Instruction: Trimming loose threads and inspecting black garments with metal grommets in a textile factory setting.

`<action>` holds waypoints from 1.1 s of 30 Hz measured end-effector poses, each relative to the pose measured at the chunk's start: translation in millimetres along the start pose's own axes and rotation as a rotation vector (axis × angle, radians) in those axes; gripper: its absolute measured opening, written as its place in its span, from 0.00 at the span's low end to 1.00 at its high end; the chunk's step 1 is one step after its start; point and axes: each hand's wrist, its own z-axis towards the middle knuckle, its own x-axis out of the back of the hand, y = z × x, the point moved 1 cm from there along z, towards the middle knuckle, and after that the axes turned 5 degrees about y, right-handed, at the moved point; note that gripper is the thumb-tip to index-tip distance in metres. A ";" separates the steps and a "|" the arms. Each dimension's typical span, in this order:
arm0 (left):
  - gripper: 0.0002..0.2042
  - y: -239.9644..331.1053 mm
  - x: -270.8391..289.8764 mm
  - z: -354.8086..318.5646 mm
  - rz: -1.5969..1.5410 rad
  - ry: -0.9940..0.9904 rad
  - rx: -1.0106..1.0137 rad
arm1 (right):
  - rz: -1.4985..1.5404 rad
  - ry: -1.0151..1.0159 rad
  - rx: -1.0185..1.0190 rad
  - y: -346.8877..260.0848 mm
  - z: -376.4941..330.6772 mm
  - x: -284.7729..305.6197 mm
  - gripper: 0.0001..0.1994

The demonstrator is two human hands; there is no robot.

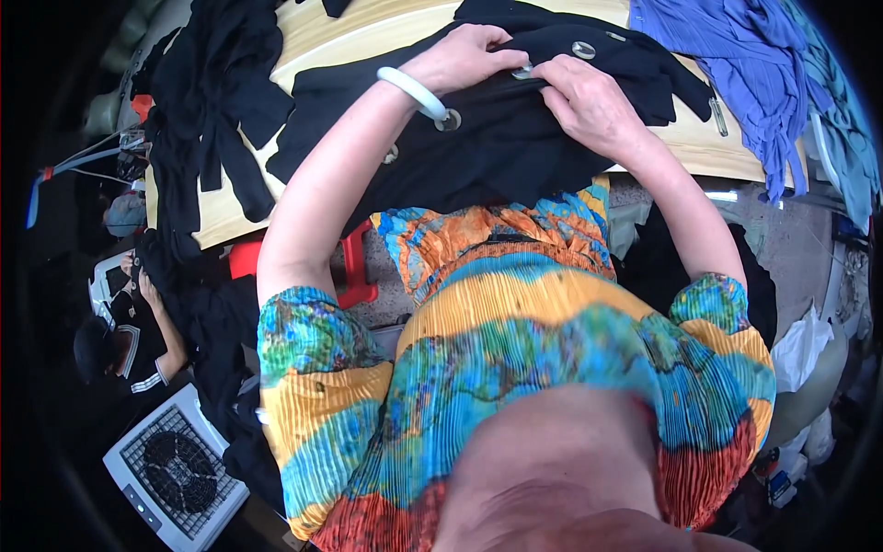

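Observation:
A black garment (414, 138) with several large, pale, shiny round buttons lies spread over the wooden table and hangs off its near edge. My left hand (457, 60), with a white bangle (411, 92) on its wrist, rests on the cloth with bent fingers, its thumb against one button (521, 71). From the other side my right hand (589, 103) pinches that same button and the cloth edge beside it. Another button (583, 50) lies past my right hand, and one more (448, 120) sits below my left wrist. My fingers partly cover the held button.
More black garments (221, 83) drape over the table's left side. Purple clothing (736, 74) and teal clothing (842, 120) hang at the right. A slim metal tool (718, 117) lies near the right edge. A co-worker (129, 340) sits at the left, behind a grey fan unit (179, 469).

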 end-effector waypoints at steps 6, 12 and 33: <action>0.21 -14.7 -12.4 1.9 -0.068 0.154 -0.060 | 0.094 0.026 -0.105 -1.4 6.0 -3.5 0.08; 0.16 -2.0 -19.2 -4.5 -0.011 0.272 0.003 | 0.129 0.035 -0.105 0.9 7.6 -4.3 0.08; 0.20 21.0 -18.7 -33.4 0.252 0.231 -0.319 | -0.164 -0.002 -0.215 -7.9 0.3 -14.0 0.07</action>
